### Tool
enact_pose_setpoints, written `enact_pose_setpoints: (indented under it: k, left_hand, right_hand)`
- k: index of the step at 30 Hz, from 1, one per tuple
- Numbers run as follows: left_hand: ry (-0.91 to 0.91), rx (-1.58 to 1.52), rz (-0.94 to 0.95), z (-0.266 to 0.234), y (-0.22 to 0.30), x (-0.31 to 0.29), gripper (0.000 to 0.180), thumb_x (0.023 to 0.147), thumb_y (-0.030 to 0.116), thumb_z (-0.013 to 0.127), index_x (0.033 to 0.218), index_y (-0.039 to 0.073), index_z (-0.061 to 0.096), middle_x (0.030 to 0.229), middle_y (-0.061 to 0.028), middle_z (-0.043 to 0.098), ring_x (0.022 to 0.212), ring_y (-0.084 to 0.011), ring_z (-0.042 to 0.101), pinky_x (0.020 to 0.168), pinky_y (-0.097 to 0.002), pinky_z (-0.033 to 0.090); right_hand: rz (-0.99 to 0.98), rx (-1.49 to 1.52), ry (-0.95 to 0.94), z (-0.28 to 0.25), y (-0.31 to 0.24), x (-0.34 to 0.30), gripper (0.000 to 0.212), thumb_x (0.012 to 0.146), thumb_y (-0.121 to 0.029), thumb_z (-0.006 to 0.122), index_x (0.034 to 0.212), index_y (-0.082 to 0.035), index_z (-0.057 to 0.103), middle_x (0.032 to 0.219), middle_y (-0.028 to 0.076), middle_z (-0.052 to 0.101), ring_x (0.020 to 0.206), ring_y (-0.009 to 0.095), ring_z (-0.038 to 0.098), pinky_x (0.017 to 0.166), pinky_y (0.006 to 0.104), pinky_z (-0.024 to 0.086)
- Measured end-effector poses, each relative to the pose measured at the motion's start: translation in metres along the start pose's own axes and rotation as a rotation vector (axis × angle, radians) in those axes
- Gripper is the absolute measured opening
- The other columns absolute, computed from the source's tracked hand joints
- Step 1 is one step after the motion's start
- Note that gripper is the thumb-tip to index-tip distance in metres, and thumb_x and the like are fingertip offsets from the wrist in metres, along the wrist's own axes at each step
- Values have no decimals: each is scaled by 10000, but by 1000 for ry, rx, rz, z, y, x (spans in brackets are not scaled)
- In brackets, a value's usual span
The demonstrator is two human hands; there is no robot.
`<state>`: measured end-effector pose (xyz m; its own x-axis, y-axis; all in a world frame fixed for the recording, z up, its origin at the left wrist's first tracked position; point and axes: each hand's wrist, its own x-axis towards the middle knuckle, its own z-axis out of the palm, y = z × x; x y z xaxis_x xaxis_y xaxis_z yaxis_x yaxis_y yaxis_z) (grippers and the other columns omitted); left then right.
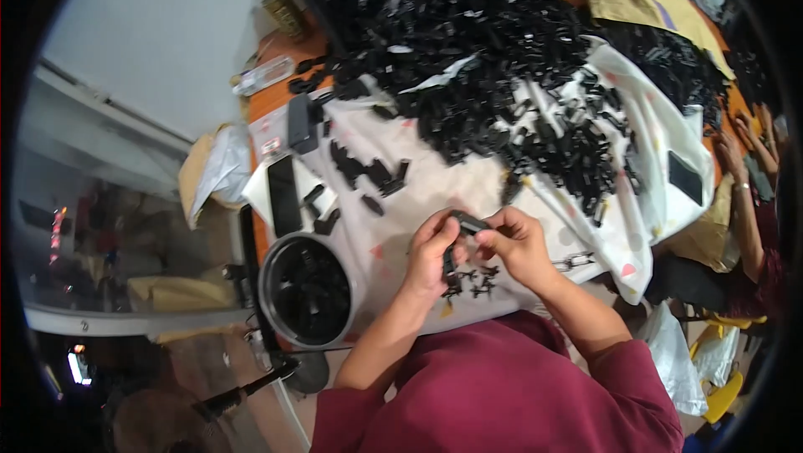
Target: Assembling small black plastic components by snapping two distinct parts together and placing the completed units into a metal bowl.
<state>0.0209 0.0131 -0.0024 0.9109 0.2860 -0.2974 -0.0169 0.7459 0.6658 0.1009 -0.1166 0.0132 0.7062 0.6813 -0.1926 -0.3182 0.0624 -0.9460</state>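
Close in front of my body, both hands hold a small black plastic piece (470,222) above the cloth. My left hand (433,254) is closed round its left end, and a dark part also hangs below those fingers. With thumb and fingers my right hand (517,242) pinches the right end. How the piece is built is partly hidden by the fingers. Just beneath the hands lie several small black branched parts (481,279) on the white patterned cloth (435,185).
A huge heap of black plastic pieces (468,51) covers the far table. At left stand a round bowl of black parts (266,290) and a dark phone-like slab (284,195). Another phone (685,177) lies right. A co-worker's arm (744,202) reaches in at far right.
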Motion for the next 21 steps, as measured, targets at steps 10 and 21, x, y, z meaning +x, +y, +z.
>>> enact_pose_setpoints:
  k: [10, 21]
  left_hand:
    - [413, 96, 284, -44, 76, 57, 275, 793, 358, 549, 691, 104, 519, 689, -45, 578, 545, -128, 504, 414, -217, 350]
    - [371, 2138, 256, -22, 79, 98, 356, 718, 233, 618, 1038, 77, 607, 890, -144, 633, 795, -298, 603, 682, -368, 476]
  right_hand:
    - [-567, -1597, 132, -59, -8, 62, 215, 702, -100, 575, 908, -94, 636, 954, 90, 525, 871, 252, 508, 675, 318, 463]
    - [-598, -1798, -27, -66, 9, 65, 135, 690, -108, 522, 797, -64, 592, 838, 47, 532, 789, 213, 500, 585, 271, 462]
